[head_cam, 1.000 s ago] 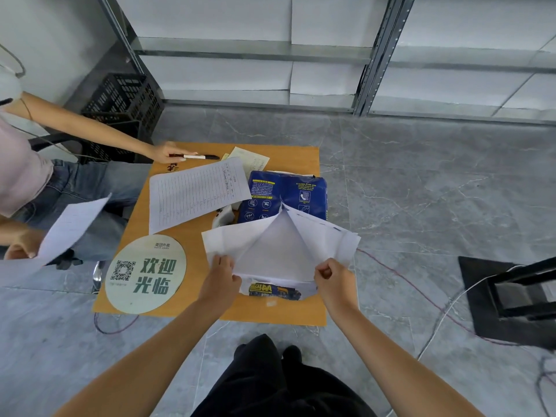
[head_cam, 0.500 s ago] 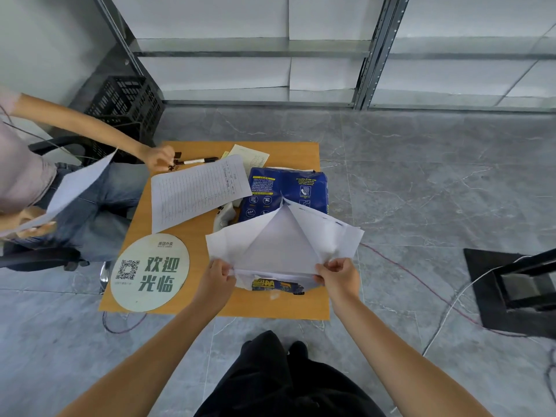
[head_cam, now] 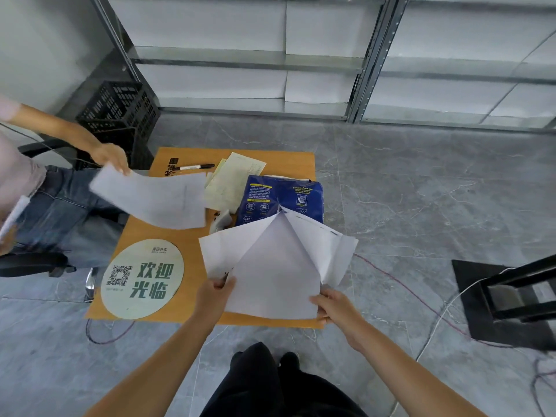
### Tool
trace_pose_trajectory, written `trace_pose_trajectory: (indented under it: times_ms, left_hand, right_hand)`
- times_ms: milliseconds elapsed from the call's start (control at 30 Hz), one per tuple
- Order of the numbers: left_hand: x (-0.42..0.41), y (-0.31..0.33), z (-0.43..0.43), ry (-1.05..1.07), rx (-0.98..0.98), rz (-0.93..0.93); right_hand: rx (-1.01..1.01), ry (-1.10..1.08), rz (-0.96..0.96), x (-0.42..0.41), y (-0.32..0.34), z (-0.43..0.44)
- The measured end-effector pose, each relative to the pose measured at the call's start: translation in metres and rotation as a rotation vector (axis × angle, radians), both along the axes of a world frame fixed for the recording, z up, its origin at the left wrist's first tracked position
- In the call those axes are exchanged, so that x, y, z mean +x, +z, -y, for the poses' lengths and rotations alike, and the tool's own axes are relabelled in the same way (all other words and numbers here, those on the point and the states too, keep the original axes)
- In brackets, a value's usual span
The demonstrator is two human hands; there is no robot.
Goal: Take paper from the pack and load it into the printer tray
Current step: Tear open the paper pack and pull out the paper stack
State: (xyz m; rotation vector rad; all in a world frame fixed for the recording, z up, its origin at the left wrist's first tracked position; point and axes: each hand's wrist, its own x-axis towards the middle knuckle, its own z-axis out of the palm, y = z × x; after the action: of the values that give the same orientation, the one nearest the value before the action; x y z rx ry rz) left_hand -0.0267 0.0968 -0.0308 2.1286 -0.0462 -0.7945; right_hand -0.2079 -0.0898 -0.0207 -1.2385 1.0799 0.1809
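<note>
Two bare hands work at a dark-blue wrapped pack of printer paper [head_cam: 282, 195] lying on a small orange-topped wooden table [head_cam: 192, 236]; the left hand [head_cam: 215, 293] pinches the near-left edge of the white sheets [head_cam: 275, 278], fingers closed on the paper, while the right hand [head_cam: 334, 305] grips the near-right corner between thumb and fingers; the wrapper's white flaps [head_cam: 325, 248] stand folded open on either side of the sheets — the stack's near end juts toward the table's front edge. A round pale-green sticker with a QR code [head_cam: 141, 279] lies on the table to the left; a black marker pen [head_cam: 194, 167] rests near the far edge. At left, a seated person's hand [head_cam: 112, 156] lifts a blurred white sheet [head_cam: 156, 198] over the table — a black plastic crate [head_cam: 120, 106] stands behind.
</note>
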Motion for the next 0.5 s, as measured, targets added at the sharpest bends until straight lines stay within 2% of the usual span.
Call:
trace_pose_trajectory:
  times_ms: [133, 233, 300, 433, 500]
  left_hand:
    - [0.005, 0.002, 0.002, -0.148, 0.09, -0.011]
    - [0.008, 0.004, -0.001, -0.182, 0.107, -0.06]
    - [0.007, 0.013, -0.006, -0.195, 0.087, -0.192]
    - [0.009, 0.023, -0.034, -0.208, 0.01, -0.537]
    - [0.02, 0.017, -0.04, -0.1, -0.102, -0.628]
  right_hand:
    - [0.113, -0.146, 0.048, 0.029, -0.009, 0.007]
    - [-0.078, -0.16, -0.04, 0.032, -0.019, 0.001]
    - [-0.084, -0.129, -0.028, 0.022, -0.021, -0.002]
    - [0.232, -0.048, 0.038, -0.001, -0.012, 0.005]
    - [0.333, -0.091, 0.074, -0.001, -0.005, 0.009]
